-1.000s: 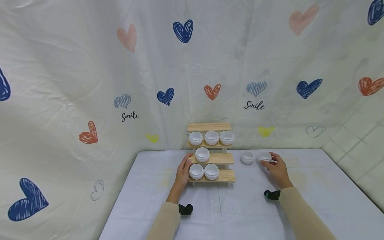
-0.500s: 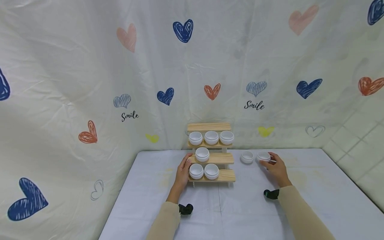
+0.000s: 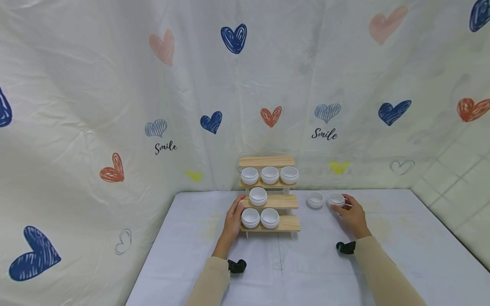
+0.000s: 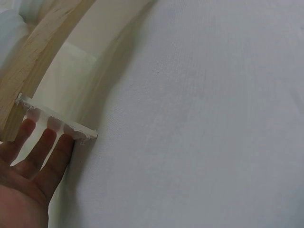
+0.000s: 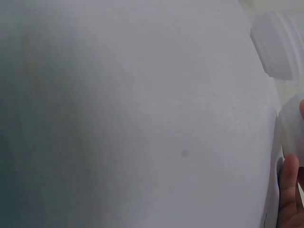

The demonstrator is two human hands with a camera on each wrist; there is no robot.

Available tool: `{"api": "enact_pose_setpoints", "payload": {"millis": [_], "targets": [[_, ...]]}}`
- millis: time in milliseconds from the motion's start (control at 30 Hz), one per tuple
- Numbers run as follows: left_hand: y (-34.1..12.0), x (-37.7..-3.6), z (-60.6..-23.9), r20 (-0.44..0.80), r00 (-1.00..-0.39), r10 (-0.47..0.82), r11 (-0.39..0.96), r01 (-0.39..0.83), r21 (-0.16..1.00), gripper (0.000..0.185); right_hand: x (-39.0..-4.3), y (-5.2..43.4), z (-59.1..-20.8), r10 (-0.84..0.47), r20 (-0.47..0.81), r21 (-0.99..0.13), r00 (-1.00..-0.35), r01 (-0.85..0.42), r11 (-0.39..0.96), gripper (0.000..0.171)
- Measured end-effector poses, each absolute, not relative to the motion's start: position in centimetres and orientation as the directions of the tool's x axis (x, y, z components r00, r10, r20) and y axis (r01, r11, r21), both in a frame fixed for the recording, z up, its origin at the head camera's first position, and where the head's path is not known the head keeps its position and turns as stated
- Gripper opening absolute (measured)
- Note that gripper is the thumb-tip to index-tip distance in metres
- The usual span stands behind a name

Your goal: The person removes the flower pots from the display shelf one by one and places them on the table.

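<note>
White cup (image 3: 335, 199) pinched in right grip (image 3: 352, 216); second cup (image 3: 315, 200) just left.

At right, the grip (image 5: 290, 192) holds a white bowl (image 5: 290, 127) — a second bowl (image 5: 278, 46) near it, pale cloth (image 5: 156, 118) leftward.

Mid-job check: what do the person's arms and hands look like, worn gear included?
Plain beige sleeves end near the wrists on both arms. The left hand and right hand are ungloved. A stubby black device with a rounded end juts inward at each cuff.
</note>
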State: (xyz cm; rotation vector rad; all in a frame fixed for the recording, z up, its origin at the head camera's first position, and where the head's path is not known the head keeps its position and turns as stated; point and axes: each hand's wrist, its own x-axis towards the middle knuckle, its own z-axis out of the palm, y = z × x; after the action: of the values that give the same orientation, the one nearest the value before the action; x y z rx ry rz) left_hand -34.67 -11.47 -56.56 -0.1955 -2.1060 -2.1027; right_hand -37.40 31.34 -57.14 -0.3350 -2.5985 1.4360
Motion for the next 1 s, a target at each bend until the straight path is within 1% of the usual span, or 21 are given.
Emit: {"api": "enact_pose_setpoints", "payload": {"millis": [167,467,1000], "targets": [[-11.53,-34.55,-56.61,0.206,-0.978,-0.021,0.006,0.206,0.978,0.04,-37.46,31.41,-57.36,0.267,0.018,-0.845,-0.963,0.128,0.52,0.08],[-11.63,-34.5,-56.5,0.21,-0.978,-0.005,0.011,0.21,0.978,0.043,-37.56,31.64,-57.32,0.25,0.013,-0.843,-0.968,0.124,0.524,0.079],[-11.59,-34.47,-56.58,0.219,-0.976,-0.006,0.029,0.219,0.975,0.041,-37.7,32.14,-56.69,0.21,-0.067,-0.843,-0.975,0.168,0.512,0.084]]}}
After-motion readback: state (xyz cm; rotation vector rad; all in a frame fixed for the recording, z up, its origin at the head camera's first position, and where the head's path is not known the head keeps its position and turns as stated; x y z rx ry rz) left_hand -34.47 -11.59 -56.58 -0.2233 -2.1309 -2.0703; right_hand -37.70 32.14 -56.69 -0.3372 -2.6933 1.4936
